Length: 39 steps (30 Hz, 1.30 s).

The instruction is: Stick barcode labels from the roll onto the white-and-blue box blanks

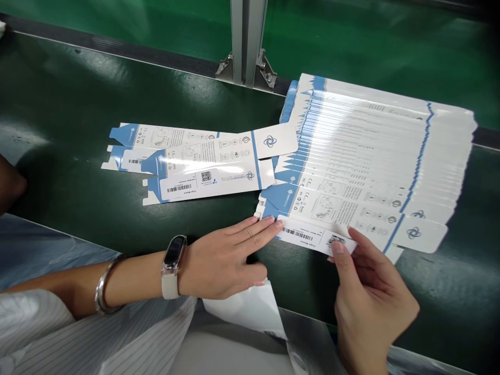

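A white label with a barcode and a QR code lies along the lower edge of the nearest flat blue-and-white carton. My right hand pinches the label's right end between thumb and fingers. My left hand, fingers stretched out, rests its fingertips on the label's left end and the carton's edge. The carton is the front one of a fanned stack of several flat cartons. Left of the stack, a flat carton bearing a label overlaps another labelled carton.
The cartons lie on a dark green table. A metal post with brackets stands at its far edge. White paper hangs at the near edge below my left hand. Part of another person's arm shows at the far left.
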Each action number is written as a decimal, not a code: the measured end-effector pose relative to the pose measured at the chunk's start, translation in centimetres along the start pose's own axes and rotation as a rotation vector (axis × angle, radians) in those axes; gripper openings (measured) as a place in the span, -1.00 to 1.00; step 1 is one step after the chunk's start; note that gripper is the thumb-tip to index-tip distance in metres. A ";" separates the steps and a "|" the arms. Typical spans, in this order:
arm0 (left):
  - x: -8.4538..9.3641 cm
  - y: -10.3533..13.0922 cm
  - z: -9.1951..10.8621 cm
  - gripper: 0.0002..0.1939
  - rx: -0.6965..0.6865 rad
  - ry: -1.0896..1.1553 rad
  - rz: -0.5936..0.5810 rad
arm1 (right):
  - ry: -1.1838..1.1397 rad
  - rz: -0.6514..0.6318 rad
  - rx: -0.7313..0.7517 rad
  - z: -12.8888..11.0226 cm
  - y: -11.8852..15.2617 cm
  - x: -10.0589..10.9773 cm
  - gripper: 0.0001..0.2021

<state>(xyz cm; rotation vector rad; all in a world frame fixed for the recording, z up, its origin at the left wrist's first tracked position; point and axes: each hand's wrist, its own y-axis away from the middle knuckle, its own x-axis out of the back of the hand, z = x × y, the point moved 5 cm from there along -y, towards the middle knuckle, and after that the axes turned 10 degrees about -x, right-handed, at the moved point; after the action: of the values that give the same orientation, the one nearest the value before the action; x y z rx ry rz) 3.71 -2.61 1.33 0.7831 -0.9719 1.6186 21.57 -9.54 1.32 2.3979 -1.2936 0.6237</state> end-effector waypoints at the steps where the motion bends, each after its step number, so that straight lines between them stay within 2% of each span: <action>1: 0.0 0.0 0.0 -0.75 0.001 -0.004 -0.001 | 0.004 -0.003 -0.003 0.1 0.0 0.0 -0.61; 27: -0.3 -0.1 0.0 -0.76 0.003 -0.038 -0.034 | 0.022 0.003 -0.023 0.2 -0.2 -0.1 -0.61; 34: -0.2 -0.2 0.0 -0.76 0.019 -0.054 -0.030 | 0.070 -0.034 0.011 0.3 -0.3 -0.1 -0.61; 39: -0.2 -0.2 -0.1 -0.78 0.036 -0.051 -0.022 | 0.083 0.012 0.075 0.4 -0.2 -0.2 -0.60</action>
<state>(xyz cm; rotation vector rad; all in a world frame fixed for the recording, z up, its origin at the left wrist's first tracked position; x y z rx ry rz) 3.96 -2.60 1.14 0.8599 -0.9692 1.6079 21.77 -9.47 0.92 2.3975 -1.2721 0.7795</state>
